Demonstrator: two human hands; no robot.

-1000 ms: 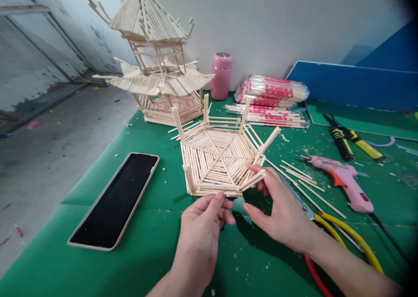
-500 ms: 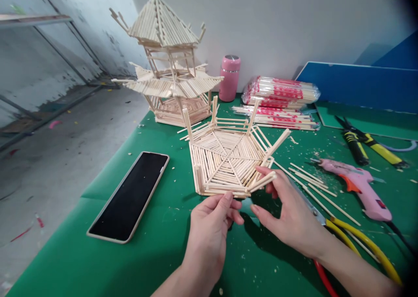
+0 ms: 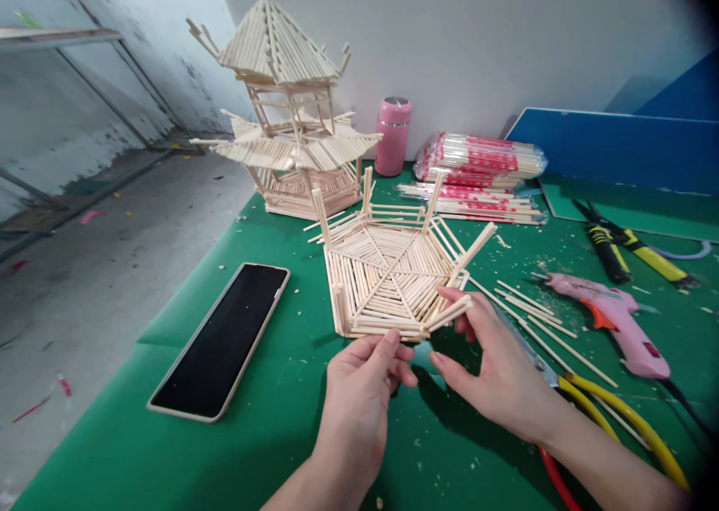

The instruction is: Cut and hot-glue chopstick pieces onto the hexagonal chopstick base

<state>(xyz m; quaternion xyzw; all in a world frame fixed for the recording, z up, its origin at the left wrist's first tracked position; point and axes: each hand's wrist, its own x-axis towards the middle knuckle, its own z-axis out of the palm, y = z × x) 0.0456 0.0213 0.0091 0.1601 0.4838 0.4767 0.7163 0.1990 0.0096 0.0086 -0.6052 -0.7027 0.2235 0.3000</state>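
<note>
A hexagonal base of pale wooden sticks [image 3: 387,271] lies on the table, with short posts rising at its corners and low rails along its sides. My left hand [image 3: 365,380] pinches the front edge of this base between thumb and fingers. To the right, my right hand [image 3: 488,354] is open, thumb and forefinger spread wide apart. Its fingertips are beside the front-right corner post [image 3: 452,312], partly behind it; whether they touch it I cannot tell. Behind stands a two-tiered pavilion of the same sticks [image 3: 292,121], upright.
Left of the base lies a phone [image 3: 222,339]. A pink glue gun [image 3: 618,316], loose sticks [image 3: 539,309], yellow-handled pliers [image 3: 634,249] and larger yellow-and-red-handled cutters [image 3: 623,398] lie right. A pink flask [image 3: 393,136] and wrapped stick bundles [image 3: 483,159] stand behind, near a wall.
The whole view has shifted very slightly. Both hands and the base keep their places relative to each other.
</note>
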